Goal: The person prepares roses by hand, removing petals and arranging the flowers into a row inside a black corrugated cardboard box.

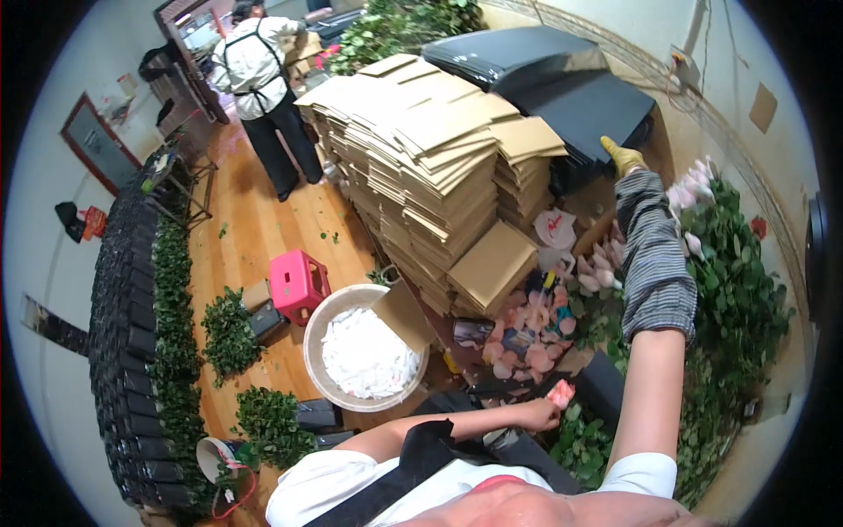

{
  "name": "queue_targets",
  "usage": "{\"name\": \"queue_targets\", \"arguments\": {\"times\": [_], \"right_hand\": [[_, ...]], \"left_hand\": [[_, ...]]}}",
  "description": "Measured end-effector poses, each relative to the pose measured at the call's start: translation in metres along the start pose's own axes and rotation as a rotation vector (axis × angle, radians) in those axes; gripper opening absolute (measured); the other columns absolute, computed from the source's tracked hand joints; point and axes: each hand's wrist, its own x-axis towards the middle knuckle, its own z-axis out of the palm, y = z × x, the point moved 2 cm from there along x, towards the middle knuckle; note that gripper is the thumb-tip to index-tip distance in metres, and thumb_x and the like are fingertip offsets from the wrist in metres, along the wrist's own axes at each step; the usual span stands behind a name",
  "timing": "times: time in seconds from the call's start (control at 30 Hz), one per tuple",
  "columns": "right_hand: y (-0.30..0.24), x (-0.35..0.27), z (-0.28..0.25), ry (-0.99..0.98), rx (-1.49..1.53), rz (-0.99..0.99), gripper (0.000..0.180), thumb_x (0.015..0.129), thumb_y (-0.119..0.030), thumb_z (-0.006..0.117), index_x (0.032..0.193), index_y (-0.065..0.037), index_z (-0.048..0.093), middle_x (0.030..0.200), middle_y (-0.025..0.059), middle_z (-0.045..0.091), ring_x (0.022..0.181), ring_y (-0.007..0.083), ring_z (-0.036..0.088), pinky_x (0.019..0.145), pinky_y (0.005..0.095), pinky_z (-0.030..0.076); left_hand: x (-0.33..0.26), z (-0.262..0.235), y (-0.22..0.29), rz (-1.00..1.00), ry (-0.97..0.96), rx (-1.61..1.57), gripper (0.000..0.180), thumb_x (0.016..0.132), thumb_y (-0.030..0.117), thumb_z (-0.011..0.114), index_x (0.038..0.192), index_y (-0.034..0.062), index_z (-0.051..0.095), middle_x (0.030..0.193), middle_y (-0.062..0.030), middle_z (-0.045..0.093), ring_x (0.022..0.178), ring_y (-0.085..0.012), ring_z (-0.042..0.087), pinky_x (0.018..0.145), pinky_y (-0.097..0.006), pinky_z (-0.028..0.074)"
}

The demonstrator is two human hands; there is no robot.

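At far left, a long bank of dark-wrapped leafy bundles [132,378] stands stacked; I judge these to be completed work. The cardboard stack [430,184] is high and the dark sheets [588,114] beside it are plentiful, so supplies look far from exhausted. To my right lie unwrapped leafy stems [729,263] with pale pink heads [689,189]: in my judgement, work outstanding. Pink petals [522,342] lie heaped ahead of me. My gloved right hand [624,158] is at the edge of the dark sheets, one digit extended; I cannot tell whether it grips any. My left hand [539,415] appears closed on the pink rose [560,393], low before me and apparently unwrapped.
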Motion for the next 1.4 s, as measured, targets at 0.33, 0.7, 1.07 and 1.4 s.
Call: {"name": "queue_targets", "arguments": {"times": [0.33, 0.7, 1.07, 1.4], "right_hand": [[0.066, -0.176, -0.16, 0.12, -0.016, -0.23, 0.059, 0.095, -0.042, 0.064, 0.136, 0.001, 0.059, 0.132, 0.0209, 0.064, 0.123, 0.0334, 0.059, 0.106, 0.036, 0.044], [0.209, -0.64, -0.117, 0.258, 0.311, 0.529, 0.067, 0.097, -0.035, 0.07, 0.135, 0.017, 0.051, 0.133, 0.0253, 0.062, 0.127, 0.0263, 0.056, 0.108, 0.0303, 0.042], [0.186, -0.615, -0.084, -0.238, -0.737, 0.125, 0.044, 0.097, -0.041, 0.063, 0.073, -0.004, 0.064, 0.063, 0.0122, 0.063, 0.057, 0.0299, 0.064, 0.057, 0.0411, 0.05], [0.181, -0.553, -0.022, -0.455, -0.176, -0.575, 0.069, 0.086, -0.027, 0.077, 0.144, -0.003, 0.049, 0.144, 0.019, 0.054, 0.13, 0.0356, 0.055, 0.107, 0.0416, 0.046]], "left_hand": [[-0.011, -0.023, -0.015, -0.164, 0.003, 0.001, 0.03, 0.092, 0.03, 0.063, 0.1, 0.0024, 0.069, 0.093, -0.0216, 0.072, 0.087, -0.0356, 0.07, 0.077, -0.046, 0.054], [-0.04, -0.044, 0.017, -0.266, -0.12, -0.658, 0.065, 0.109, 0.049, 0.037, 0.151, -0.0002, 0.039, 0.147, -0.0147, 0.049, 0.134, -0.0223, 0.046, 0.11, -0.033, 0.037], [-0.051, -0.053, -0.009, -0.318, 0.023, -0.241, 0.024, 0.1, 0.022, 0.067, 0.102, -0.0025, 0.065, 0.084, -0.0029, 0.067, 0.077, -0.0096, 0.056, 0.07, -0.032, 0.049], [-0.064, -0.044, -0.01, -0.35, 0.212, -0.044, 0.038, 0.093, 0.025, 0.074, 0.076, 0.0005, 0.051, 0.063, -0.0077, 0.048, 0.059, -0.0184, 0.041, 0.055, -0.037, 0.038]]}}
